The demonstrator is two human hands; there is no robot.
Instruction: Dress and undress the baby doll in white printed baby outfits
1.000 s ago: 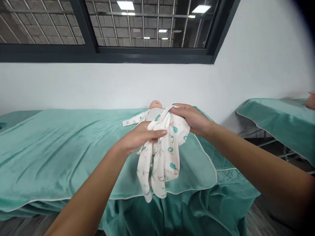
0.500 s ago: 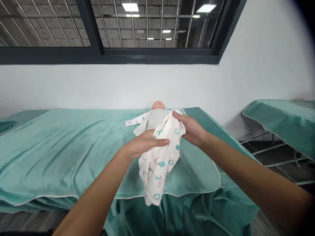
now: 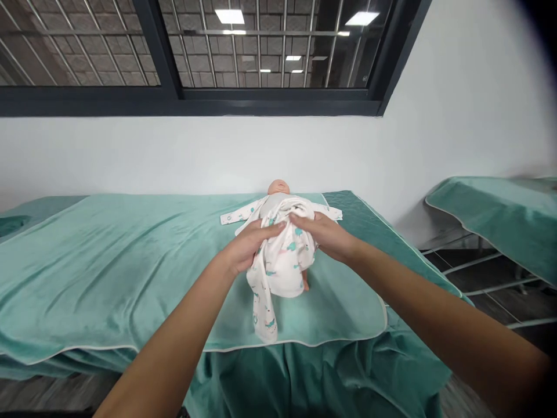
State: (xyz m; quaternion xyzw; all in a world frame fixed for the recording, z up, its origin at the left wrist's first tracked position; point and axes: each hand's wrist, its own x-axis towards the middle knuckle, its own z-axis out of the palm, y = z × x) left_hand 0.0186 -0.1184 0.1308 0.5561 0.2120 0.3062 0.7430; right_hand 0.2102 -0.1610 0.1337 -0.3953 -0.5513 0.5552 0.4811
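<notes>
Left fingers: my left hand (image 3: 247,247) is clamped on the printed garment (image 3: 287,273), thumb lying over the bunched cloth, the other fingers partly hidden under it.
Right fingers: my right hand (image 3: 328,235) grips the same gathered cloth from its other side, thumb on top and close to my left thumb; the remaining fingertips I can't make out.
Garment: white with teal figures, rucked into folds between my hands over the doll's lower body; one narrow leg hangs toward the front edge of the light green cover (image 3: 130,261). Whether its tip touches the cover I can't tell.
Doll: the doll (image 3: 278,187) lies on its back, head at the cover's far edge, by the wall (image 3: 183,151); one bare foot (image 3: 306,283) shows below the garment's right side. The other foot is hidden.
Sleeves: a matching printed top (image 3: 237,215) holds the doll's arms, both sleeves spread toward the cover's left and right edges, its front lying open over a pale chest.
Under the cover: a darker green spread (image 3: 304,377) drapes past the front edge.
Beyond: a barred window (image 3: 261,103) above, and another green-covered bed (image 3: 505,215) past the right edge.
</notes>
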